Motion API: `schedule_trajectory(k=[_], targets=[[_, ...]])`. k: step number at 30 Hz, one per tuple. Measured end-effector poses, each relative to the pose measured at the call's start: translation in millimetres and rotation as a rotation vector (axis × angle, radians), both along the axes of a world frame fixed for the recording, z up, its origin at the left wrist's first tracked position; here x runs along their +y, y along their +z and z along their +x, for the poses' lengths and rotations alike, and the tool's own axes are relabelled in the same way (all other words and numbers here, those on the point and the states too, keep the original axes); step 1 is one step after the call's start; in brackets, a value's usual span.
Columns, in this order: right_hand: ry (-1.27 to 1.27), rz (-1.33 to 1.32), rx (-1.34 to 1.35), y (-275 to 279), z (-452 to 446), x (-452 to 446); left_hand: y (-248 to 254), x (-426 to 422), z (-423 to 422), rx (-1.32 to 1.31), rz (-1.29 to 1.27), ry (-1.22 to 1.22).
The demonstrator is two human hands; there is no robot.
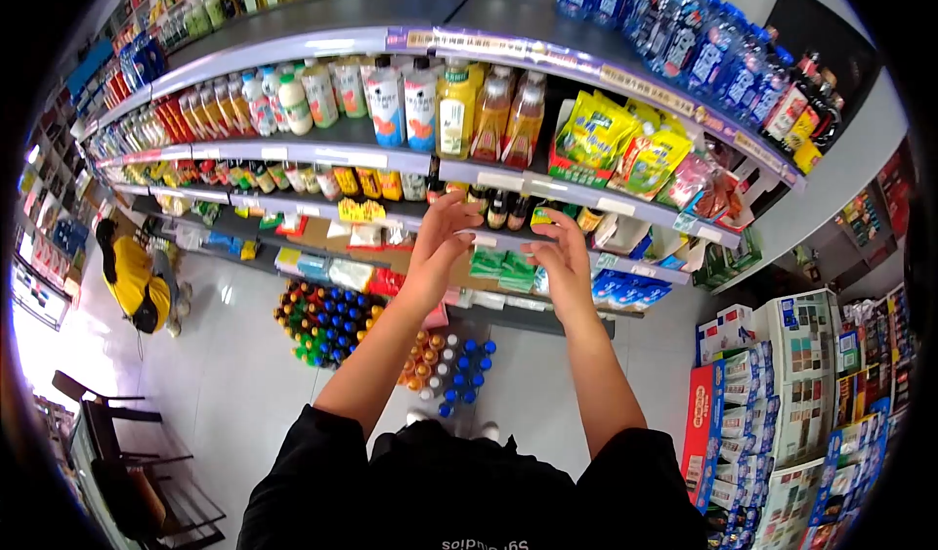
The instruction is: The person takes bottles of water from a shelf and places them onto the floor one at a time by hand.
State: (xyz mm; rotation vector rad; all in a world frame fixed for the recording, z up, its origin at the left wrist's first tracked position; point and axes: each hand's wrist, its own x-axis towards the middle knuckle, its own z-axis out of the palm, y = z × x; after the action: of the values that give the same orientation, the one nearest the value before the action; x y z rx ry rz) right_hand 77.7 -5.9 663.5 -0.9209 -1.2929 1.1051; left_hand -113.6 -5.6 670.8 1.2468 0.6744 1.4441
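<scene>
1. I see the left hand point(445, 242) and right hand point(563, 257), fingers parted, before the shelving unit point(410, 15).
2. Small dark bottles point(497, 208), nearest both, stand on it.
3. Below it, capped bottles point(342, 323) stand on tiled floor point(244, 330); leftward, a person in yellow point(134, 281).

A person in yellow point(135, 276) crouches beyond a dark chair point(122, 491).

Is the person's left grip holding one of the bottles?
No, the left grip is empty and loosely open in front of the shelves.
</scene>
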Motion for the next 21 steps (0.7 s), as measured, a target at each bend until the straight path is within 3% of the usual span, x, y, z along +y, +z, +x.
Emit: schedule_trajectory(k=[14, 21], targets=[[0.035, 0.302, -0.039, 137.3, -6.8, 40.3, 125.5, 68.1, -17.2, 0.123, 0.403, -0.055], [-0.043, 0.465, -0.222, 209.4, 13.6, 107.4, 177.0, 127.9, -6.5, 0.152, 0.438, -0.043]])
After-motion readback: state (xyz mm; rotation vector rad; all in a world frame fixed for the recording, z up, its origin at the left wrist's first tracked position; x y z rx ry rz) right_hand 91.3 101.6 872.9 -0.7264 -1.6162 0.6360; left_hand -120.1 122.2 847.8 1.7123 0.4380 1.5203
